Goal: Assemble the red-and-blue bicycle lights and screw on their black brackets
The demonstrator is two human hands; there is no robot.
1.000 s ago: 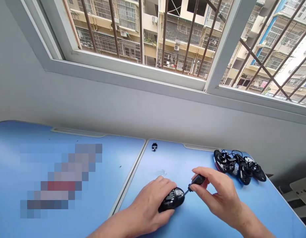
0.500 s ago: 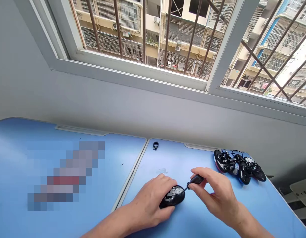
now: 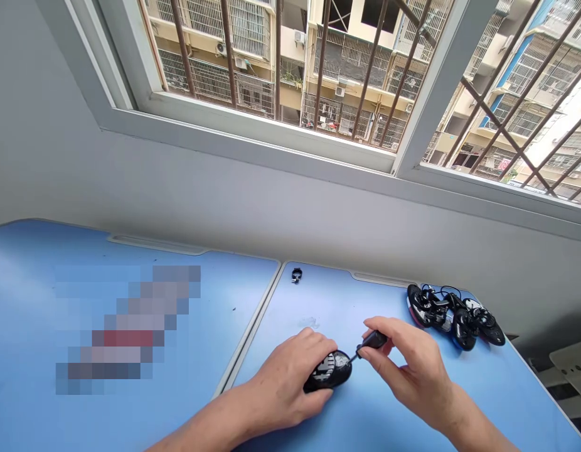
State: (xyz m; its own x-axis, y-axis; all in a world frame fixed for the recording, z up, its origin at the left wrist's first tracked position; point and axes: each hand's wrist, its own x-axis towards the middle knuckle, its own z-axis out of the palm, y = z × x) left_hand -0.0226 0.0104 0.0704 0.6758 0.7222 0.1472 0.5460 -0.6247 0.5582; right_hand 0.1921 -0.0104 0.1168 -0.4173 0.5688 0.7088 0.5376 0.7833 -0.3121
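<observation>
My left hand (image 3: 290,376) is shut over a glossy black computer mouse (image 3: 332,370), pressing it to the blue tabletop with the fingers across its top. A patterned inner or underside surface shows on the mouse. My right hand (image 3: 413,367) pinches a small black-handled screwdriver (image 3: 371,341) between thumb and fingers. Its thin metal shaft reaches the right end of the mouse. The exact contact point is too small to make out.
A heap of black mouse parts and cables (image 3: 453,318) lies at the far right of the blue desk (image 3: 366,295). A small black part (image 3: 297,275) sits near the back edge. A second blue desk (image 3: 130,251) with a pixelated patch adjoins on the left, below a barred window (image 3: 271,63).
The view has tilted and shifted slightly, moving the window and desk edges in frame. My hands, the mouse and the screwdriver have stayed nearly in place, with only small shifts.
</observation>
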